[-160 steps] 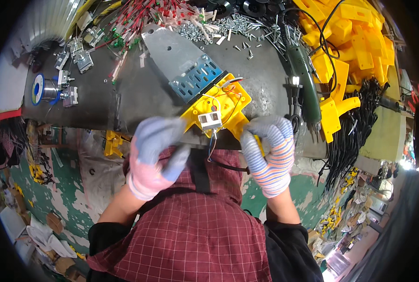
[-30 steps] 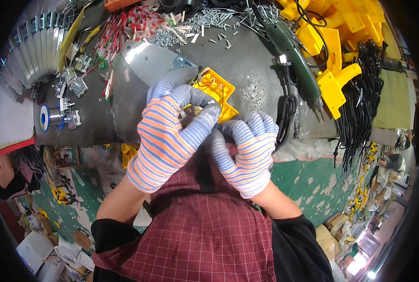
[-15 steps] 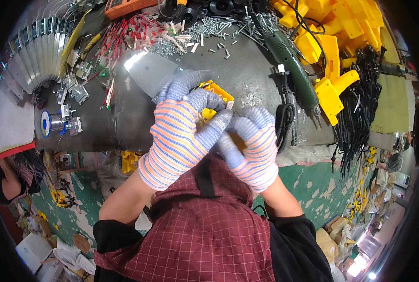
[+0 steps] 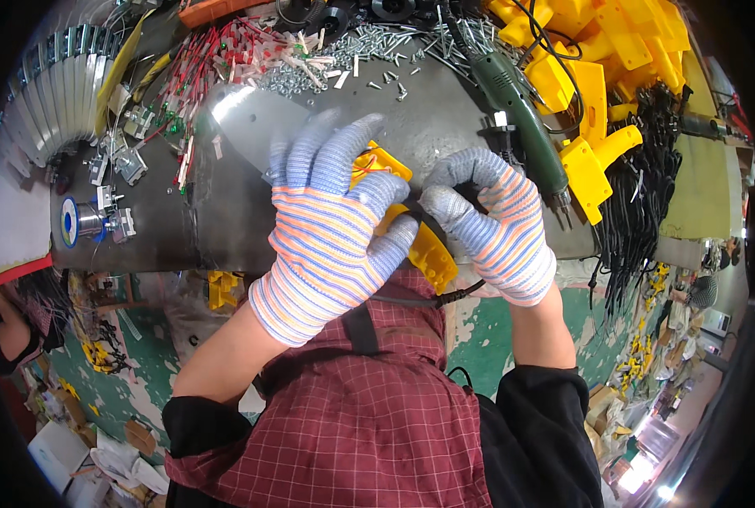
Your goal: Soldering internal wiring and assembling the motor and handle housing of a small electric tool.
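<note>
In a striped knit glove, my left hand (image 4: 327, 199) grips a yellow plastic housing (image 4: 432, 258) between thumb and fingers. Thin red wires show inside its upper part, and a black cord (image 4: 458, 294) leaves its lower end. Beyond the fingers, a grey metal plate (image 4: 255, 127) slants up to the left; where it meets the housing is hidden. Just right of the housing is my gloved right hand (image 4: 496, 220), apart from it. Its thumb and forefinger are pinched together, and anything between them is too small to make out.
A green electric screwdriver (image 4: 521, 127) lies at the right, beside yellow housings (image 4: 585, 178) and a bundle of black cords (image 4: 640, 195). Loose screws (image 4: 377, 46) and red wired parts (image 4: 217, 68) cover the back. A solder spool (image 4: 81, 222) and metal plates (image 4: 64, 93) are left.
My right hand has moved right, away from the housing, and its fingers have curled into a pinch. The left fingers have spread, and the housing's lower part and cord now show.
</note>
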A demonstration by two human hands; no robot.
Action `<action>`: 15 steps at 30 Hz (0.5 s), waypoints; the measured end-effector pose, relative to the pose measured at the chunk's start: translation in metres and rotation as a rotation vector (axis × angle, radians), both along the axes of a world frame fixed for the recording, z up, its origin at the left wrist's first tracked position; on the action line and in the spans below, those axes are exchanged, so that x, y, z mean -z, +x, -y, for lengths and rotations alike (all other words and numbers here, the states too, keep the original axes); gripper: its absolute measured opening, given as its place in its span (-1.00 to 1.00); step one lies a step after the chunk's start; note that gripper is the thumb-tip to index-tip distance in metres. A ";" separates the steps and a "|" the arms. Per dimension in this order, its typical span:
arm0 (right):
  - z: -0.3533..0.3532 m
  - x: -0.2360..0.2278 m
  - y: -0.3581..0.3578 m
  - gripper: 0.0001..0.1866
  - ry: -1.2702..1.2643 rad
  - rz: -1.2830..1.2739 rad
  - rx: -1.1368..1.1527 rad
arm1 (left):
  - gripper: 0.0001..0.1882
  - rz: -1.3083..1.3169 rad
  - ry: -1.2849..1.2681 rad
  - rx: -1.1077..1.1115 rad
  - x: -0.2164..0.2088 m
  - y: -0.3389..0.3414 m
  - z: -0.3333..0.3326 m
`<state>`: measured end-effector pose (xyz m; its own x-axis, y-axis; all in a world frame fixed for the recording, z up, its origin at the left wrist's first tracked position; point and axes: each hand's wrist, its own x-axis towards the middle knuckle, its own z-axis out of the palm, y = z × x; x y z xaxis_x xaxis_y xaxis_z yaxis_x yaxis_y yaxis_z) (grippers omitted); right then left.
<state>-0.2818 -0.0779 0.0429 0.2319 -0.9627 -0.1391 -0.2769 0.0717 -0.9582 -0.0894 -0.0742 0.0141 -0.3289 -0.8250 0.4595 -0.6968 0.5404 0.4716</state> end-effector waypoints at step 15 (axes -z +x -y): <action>-0.009 0.011 -0.004 -0.86 -0.065 0.015 0.110 | -0.57 -0.121 0.051 -0.075 0.009 0.044 -0.050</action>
<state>-0.2854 -0.0690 0.0316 0.1257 -0.9894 -0.0731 -0.2562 0.0388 -0.9658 -0.0458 -0.0246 0.0053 -0.2099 -0.8685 0.4491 -0.6708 0.4621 0.5801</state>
